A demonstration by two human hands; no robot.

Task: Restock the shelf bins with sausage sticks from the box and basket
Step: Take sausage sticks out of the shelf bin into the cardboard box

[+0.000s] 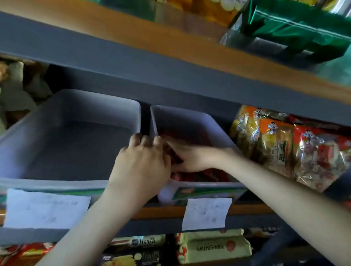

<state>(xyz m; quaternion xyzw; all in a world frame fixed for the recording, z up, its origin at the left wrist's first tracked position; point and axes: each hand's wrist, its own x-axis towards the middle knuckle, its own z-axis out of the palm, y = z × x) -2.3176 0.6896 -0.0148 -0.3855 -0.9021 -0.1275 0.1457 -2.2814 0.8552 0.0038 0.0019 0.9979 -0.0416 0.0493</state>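
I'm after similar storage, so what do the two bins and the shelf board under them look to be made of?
Left bin: probably plastic, frosted and translucent; its walls look thin and milky and let light through.
Right bin: same look, likely the same plastic.
Shelf board: orange-brown, wood-look and matte; blur hides any grain.

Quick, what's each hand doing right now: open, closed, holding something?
Left hand: fingers curled at the right bin's side wall; whether it grips cannot be told.
Right hand: closed on red sausage sticks inside that bin.
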